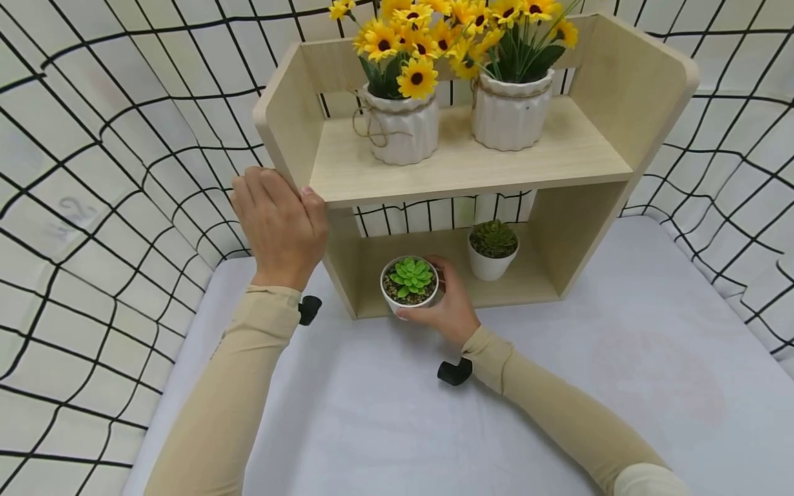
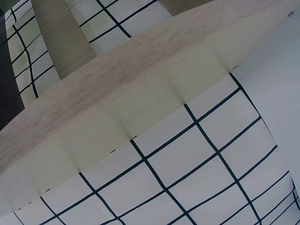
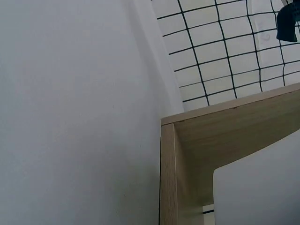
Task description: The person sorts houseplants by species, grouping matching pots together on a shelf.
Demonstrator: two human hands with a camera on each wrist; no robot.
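My right hand [image 1: 448, 303] holds a small white pot with a bright green succulent [image 1: 411, 278], thumb on its near side and fingers round its right side. The pot is at the front left of the lower compartment of a light wooden shelf [image 1: 465, 165]. In the right wrist view the white pot [image 3: 262, 187] shows large beside the shelf's corner [image 3: 169, 140]. My left hand [image 1: 282, 227] grips the shelf's left side panel, thumb at the front edge. That panel [image 2: 122, 93] crosses the left wrist view. Neither wrist view shows the fingers.
A darker green succulent in a white pot [image 1: 493, 251] stands at the right of the lower compartment. Two white pots of yellow flowers, one left [image 1: 402, 127] and one right [image 1: 513, 114], stand on the upper board. Black wire mesh [image 1: 124, 172] surrounds the white-covered surface [image 1: 384, 413].
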